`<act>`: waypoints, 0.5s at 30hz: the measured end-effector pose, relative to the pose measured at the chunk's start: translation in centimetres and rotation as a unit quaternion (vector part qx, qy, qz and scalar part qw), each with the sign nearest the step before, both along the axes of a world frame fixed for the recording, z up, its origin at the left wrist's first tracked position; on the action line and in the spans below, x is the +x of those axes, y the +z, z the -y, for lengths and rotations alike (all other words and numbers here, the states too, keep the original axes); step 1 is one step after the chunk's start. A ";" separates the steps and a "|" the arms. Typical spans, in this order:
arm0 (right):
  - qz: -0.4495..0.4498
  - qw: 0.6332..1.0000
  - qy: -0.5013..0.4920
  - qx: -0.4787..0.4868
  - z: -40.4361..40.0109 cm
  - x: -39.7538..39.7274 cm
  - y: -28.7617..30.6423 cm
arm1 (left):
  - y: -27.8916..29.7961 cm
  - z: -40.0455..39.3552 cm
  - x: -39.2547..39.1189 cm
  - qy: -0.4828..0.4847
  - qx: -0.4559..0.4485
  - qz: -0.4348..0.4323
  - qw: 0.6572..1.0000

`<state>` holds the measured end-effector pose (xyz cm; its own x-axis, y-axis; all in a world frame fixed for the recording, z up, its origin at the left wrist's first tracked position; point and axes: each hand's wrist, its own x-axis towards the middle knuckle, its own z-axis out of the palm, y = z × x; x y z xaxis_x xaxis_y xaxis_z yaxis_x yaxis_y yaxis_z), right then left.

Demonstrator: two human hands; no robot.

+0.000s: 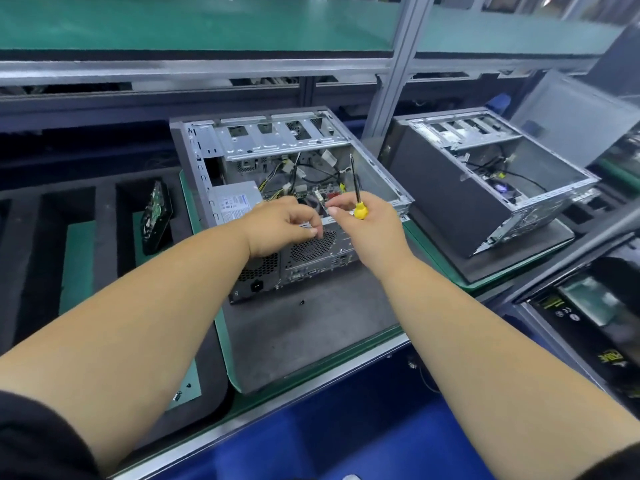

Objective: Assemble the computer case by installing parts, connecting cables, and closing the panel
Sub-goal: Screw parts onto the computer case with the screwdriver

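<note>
Case: open grey steel computer case (277, 161) lies on its side on a grey mat (311, 327) at the middle of the bench (346, 358), side panel off, rear grille toward the person.
Left hand: left hand (280, 225) hovers at the case's rear edge, fingers curled in a pinch; whatever it pinches is too small to tell.
Right hand: right hand (367, 220) grips the yellow-handled screwdriver (356, 192), shaft pointing up toward 12 o'clock, while its fingertips pinch something small just beside the left hand.
Drop risk: with a tool and a small part shared in one hand, the part could slip and fall among the loose yellow and black cables (301, 178) inside the case, where it would be hard to find.
Tool risk: the upright shaft stands over the board; a careless turn of the wrist could scrape a component or snag a cable.
Loose screw: small black screw (302, 301) lies on the mat at 6 o'clock of the case, easily brushed off by a forearm.
Neighbours: second open computer case (491, 181) at 3 o'clock, well apart; black foam tray (104, 220) at 9 o'clock with a dark hard drive (157, 216) standing in a slot.
Obstruction: both hands hide the spot being worked on.
</note>
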<state>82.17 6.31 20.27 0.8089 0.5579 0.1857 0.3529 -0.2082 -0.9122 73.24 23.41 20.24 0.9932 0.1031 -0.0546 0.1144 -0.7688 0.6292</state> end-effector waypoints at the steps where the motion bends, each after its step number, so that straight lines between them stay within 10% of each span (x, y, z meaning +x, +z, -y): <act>1: -0.019 1.000 0.004 0.009 -0.3 0.0 0.2 | 0.1 -0.1 0.0 0.000 -0.023 -0.001 1.000; 15: -0.111 0.993 -0.026 0.017 -0.3 0.5 -0.8 | -1.0 0.7 0.5 0.004 0.213 -0.007 0.977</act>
<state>82.71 6.56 19.43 0.8598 0.5104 0.0180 0.1323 -0.1884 -0.9732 73.79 22.75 19.21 0.9917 0.1271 -0.0182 0.1276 -0.9599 0.2497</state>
